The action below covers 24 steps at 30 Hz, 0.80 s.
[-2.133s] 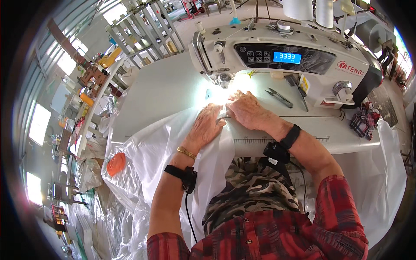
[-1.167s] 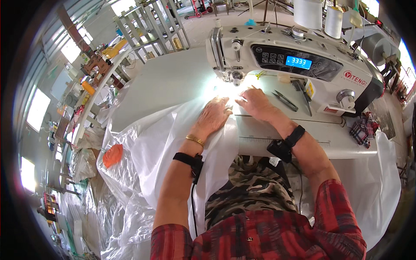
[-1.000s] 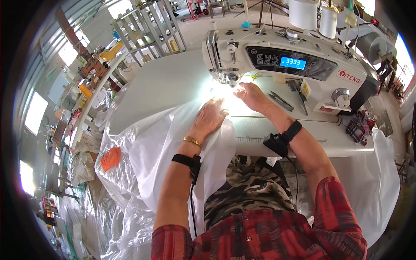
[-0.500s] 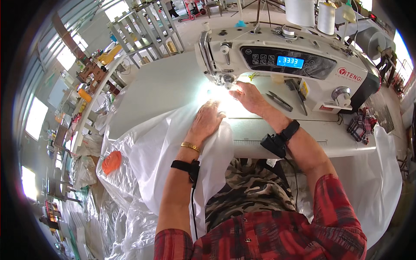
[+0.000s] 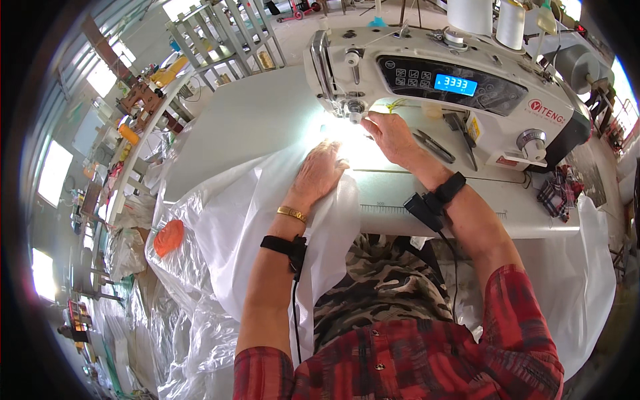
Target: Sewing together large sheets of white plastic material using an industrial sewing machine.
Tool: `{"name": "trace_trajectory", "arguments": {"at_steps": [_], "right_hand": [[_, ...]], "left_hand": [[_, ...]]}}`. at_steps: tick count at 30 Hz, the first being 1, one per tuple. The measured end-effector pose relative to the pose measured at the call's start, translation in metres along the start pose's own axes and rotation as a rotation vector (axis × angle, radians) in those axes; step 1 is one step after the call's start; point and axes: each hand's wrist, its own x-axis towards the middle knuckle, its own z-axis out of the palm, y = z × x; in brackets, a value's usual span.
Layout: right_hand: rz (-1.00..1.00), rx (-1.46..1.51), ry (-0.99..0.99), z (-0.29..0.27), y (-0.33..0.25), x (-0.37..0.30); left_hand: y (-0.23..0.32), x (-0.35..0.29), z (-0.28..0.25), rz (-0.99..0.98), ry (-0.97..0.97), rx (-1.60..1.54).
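Observation:
A white sewing machine (image 5: 427, 47) with a lit blue display stands on the pale table before me. Its lamp throws a strong glare over the needle area. My left hand (image 5: 316, 172) is on the white sheer fabric (image 5: 250, 207) just left of the needle, its fingers closed on gathered folds; the fingertips fade into the glare. Beside the needle, my right hand (image 5: 395, 139) has thumb and forefinger pinched together, close under the machine's head. What lies between those fingertips, if anything, is lost in the brightness. The fabric drapes off the table's front edge toward my lap.
Dark thread snips (image 5: 435, 147) and a black tool (image 5: 461, 137) lie right of my right hand. White thread spools (image 5: 511, 25) stand behind the machine. A plaid cloth (image 5: 559, 192) rests at the table's right end. An orange piece (image 5: 169, 238) lies on clear plastic at left.
The view has shifted slightly, so the machine appears a little farther right and lower. My right hand's fingertips have drawn slightly away from the needle. The left hand stays on the fabric.

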Motion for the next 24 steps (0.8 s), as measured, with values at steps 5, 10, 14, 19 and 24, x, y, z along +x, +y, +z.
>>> {"name": "trace_trajectory", "arguments": {"at_steps": [5,10,14,19,24], "right_hand": [[-0.036,0.015,0.036,-0.003,0.000,0.000],[-0.041,-0.085,0.062,0.000,-0.002,0.000],[-0.030,-0.145,0.067,-0.002,-0.004,-0.001],[-0.010,-0.113,0.027,0.000,-0.001,0.003],[0.016,-0.088,0.035,-0.004,0.000,0.001]], "left_hand": [[-0.002,0.003,0.003,-0.008,-0.021,0.004],[-0.002,0.001,0.007,0.022,0.030,0.022],[-0.005,0.003,0.009,0.051,0.061,0.013],[-0.002,-0.002,0.004,0.076,0.080,-0.002],[0.004,-0.010,0.001,0.076,0.045,-0.071]]}}
